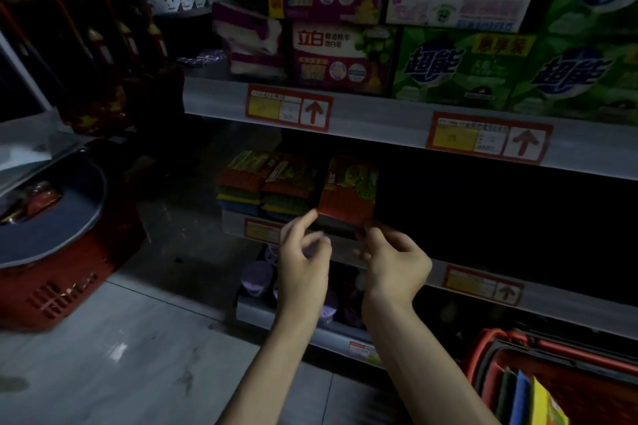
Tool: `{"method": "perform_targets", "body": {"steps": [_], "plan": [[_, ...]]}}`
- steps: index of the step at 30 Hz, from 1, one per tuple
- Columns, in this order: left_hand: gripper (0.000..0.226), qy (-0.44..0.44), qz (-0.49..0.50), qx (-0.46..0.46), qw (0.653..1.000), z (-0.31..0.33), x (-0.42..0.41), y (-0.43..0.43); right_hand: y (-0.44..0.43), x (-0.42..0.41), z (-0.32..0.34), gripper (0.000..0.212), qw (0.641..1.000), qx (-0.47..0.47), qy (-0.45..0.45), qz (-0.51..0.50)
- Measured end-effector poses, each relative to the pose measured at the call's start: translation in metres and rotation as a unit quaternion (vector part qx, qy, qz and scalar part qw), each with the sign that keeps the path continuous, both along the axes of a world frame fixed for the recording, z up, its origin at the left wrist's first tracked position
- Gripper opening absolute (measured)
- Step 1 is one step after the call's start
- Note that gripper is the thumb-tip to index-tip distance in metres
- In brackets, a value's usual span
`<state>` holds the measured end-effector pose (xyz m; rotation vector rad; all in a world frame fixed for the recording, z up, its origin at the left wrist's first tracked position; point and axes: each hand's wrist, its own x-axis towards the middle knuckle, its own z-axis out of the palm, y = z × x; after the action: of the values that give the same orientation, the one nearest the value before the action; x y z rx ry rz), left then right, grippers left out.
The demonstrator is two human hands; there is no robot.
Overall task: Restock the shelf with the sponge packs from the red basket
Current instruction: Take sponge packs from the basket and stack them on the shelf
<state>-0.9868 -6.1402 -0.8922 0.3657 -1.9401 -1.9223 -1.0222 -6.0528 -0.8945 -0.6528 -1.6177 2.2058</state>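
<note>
Head view | shelf (232,222), left end: two sponge stacks (266,190) already placed | left hand (303,255) loosely curled, forefinger touching upright sponge pack (348,190) | right hand (393,262) pinches its bottom edge | red basket (569,354), lower right, holds more packs; restocking likely partway.

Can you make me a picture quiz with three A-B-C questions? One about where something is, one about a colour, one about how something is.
1. Where is the held sponge pack?
A. on the floor
B. at the middle shelf, right of the two stacks
C. inside a basket

2. What colour are the big boxes at the upper right?
A. green
B. orange
C. black

3. The red basket at the lower right is:
A. empty
B. holding packs
C. upside down

Answers: 1 B, it stands beside the stacks; 2 A, their faces are green; 3 B, coloured packs stick up inside.
</note>
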Motion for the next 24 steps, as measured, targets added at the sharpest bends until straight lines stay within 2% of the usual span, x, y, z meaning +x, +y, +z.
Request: {"method": "perform_targets", "body": {"steps": [4,9,13,18,22,24], "plan": [[0.046,-0.036,0.004,-0.066,0.997,0.000,-0.006,-0.005,-0.003,-0.006,-0.006,0.010,0.996,0.086,-0.018,-0.012],[0.052,-0.068,0.008,-0.074,0.995,0.003,-0.010,-0.008,-0.004,-0.008,-0.003,0.021,0.989,0.142,-0.025,0.006],[0.054,-0.083,0.008,-0.067,0.994,0.003,-0.013,-0.011,0.001,-0.010,-0.001,0.013,0.987,0.151,-0.014,0.049],[0.052,-0.081,0.000,-0.033,0.996,0.003,-0.015,-0.013,0.004,-0.008,-0.001,0.032,0.985,0.129,-0.001,0.110],[0.044,-0.074,0.005,-0.029,0.997,0.000,-0.015,-0.013,0.015,-0.002,-0.006,0.013,0.985,0.128,-0.008,0.117],[0.039,-0.073,0.010,-0.032,0.997,-0.003,-0.015,-0.014,0.020,0.002,-0.011,0.023,0.983,0.135,-0.004,0.123]]}}
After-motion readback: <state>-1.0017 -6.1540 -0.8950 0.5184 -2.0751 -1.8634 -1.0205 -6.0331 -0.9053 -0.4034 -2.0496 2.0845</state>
